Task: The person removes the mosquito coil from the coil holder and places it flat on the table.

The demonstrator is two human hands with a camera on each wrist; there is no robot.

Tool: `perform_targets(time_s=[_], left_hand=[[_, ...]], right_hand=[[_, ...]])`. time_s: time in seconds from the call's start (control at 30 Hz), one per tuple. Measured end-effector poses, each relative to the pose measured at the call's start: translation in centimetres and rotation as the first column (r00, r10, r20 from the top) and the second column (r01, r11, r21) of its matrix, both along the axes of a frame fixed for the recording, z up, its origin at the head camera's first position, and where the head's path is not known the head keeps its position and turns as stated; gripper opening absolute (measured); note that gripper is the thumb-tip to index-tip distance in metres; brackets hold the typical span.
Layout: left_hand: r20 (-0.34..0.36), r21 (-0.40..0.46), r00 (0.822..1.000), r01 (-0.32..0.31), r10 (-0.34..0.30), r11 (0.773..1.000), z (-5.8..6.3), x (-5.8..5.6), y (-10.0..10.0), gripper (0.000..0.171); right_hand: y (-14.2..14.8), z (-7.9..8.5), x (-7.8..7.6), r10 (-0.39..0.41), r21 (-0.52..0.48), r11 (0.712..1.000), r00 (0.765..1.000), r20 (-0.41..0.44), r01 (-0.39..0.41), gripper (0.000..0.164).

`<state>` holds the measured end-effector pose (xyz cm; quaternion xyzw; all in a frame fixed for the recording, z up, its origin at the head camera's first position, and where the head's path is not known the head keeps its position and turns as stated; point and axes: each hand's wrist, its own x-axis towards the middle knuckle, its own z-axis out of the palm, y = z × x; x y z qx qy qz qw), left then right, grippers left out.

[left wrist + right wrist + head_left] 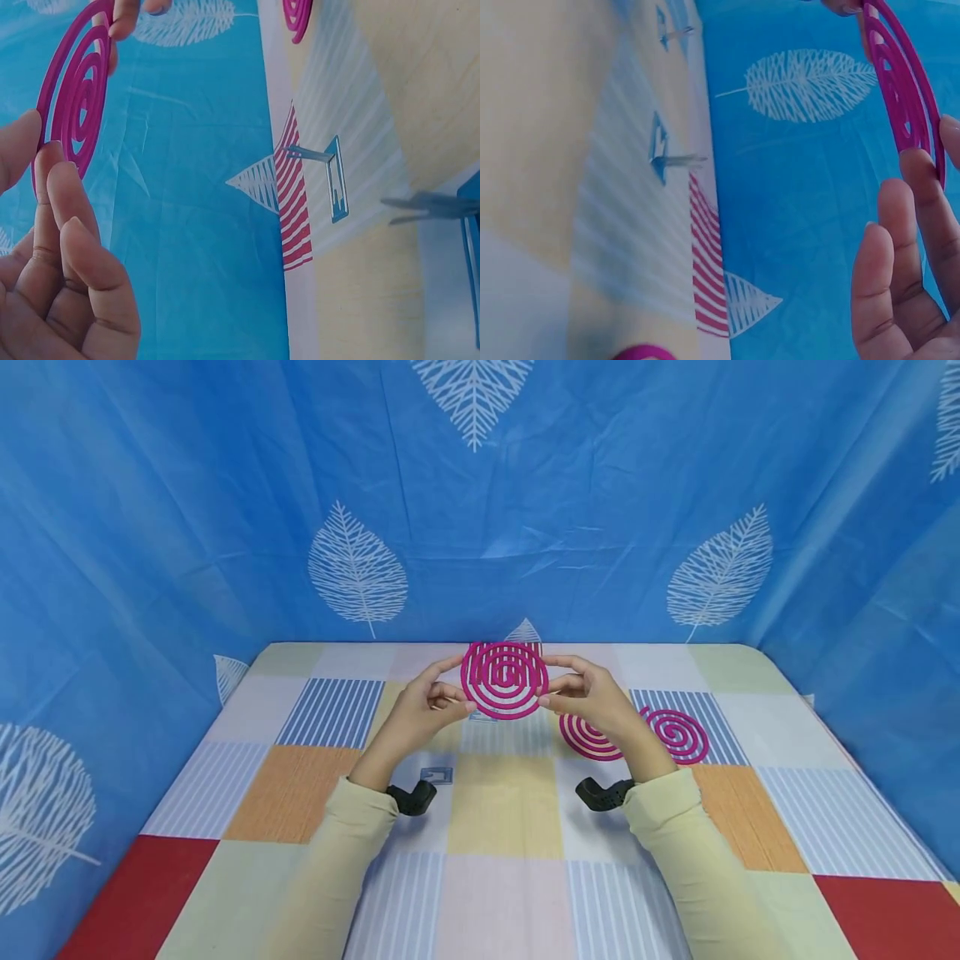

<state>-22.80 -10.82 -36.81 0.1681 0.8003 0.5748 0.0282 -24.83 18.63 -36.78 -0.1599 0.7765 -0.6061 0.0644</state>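
Observation:
Both hands hold up a magenta mosquito coil (504,713) above the back of the table, its spiral face toward the head camera. My left hand (420,700) pinches its left rim between thumb and fingers. At the opposite rim, my right hand (596,697) pinches it the same way. In the left wrist view the coil (49,90) appears nearly edge-on. Two more magenta coils lie on the table: one (585,745) partly hidden by the right hand, another (693,747) beyond the right forearm. A small metal coil stand (437,775) lies near the left wrist, its prong raised.
A second metal stand (339,180) with an upright prong sits behind the first, below the held coil. The patchwork tablecloth (502,810) covers the table. A blue curtain (540,493) with white leaf prints closes off the back and sides.

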Motion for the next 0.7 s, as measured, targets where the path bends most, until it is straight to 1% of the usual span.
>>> perform_targets(time_s=[0.13,0.4,0.57,0.7], left_hand=[[-0.005,-0.016,1.0,0.019,-0.019,1.0,-0.1,0.3,0.4,0.072],[0.021,-0.041,0.999,0.037,-0.036,0.998,-0.3,0.8,1.4,0.078],[0.011,-0.072,0.999,0.05,-0.05,0.996,-0.4,1.0,2.0,0.079],[0.011,-0.078,0.998,0.066,-0.066,0.995,-0.5,1.1,2.5,0.08]], right_hand=[[0.5,0.0,0.6,0.0,0.013,1.0,1.0,-0.008,0.0,0.062],[1.7,-0.2,1.4,-0.01,0.078,0.997,1.0,0.001,0.01,0.061],[2.5,-0.5,1.6,0.0,0.084,0.996,1.0,-0.014,0.001,0.06],[3.1,-0.7,1.9,0.005,0.087,0.996,1.0,-0.024,-0.003,0.059]])
